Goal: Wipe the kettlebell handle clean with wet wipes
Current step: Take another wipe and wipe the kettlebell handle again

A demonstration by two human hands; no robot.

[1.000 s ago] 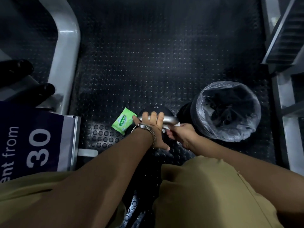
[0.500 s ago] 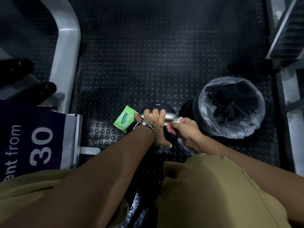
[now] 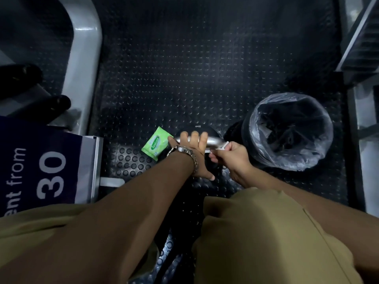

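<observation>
A black kettlebell [image 3: 202, 130] stands on the studded rubber floor, its shiny metal handle [image 3: 214, 141] running left to right. My left hand [image 3: 193, 149], with a metal watch on the wrist, is wrapped over the left half of the handle. My right hand [image 3: 229, 155] pinches a white wet wipe [image 3: 223, 146] against the handle's right end. A green pack of wet wipes [image 3: 156, 143] lies on the floor just left of the kettlebell, touching my left thumb. Most of the kettlebell's body is hidden under my hands.
A black bin with a clear plastic liner [image 3: 287, 132] stands right beside the kettlebell on the right. A grey machine frame [image 3: 82, 64] and a dark blue sign reading "30" [image 3: 45, 167] are on the left. Metal steps [image 3: 361, 37] rise at the far right.
My right hand with the wipe has slid from under the middle of the handle out to its right end. The left hand has kept its grip.
</observation>
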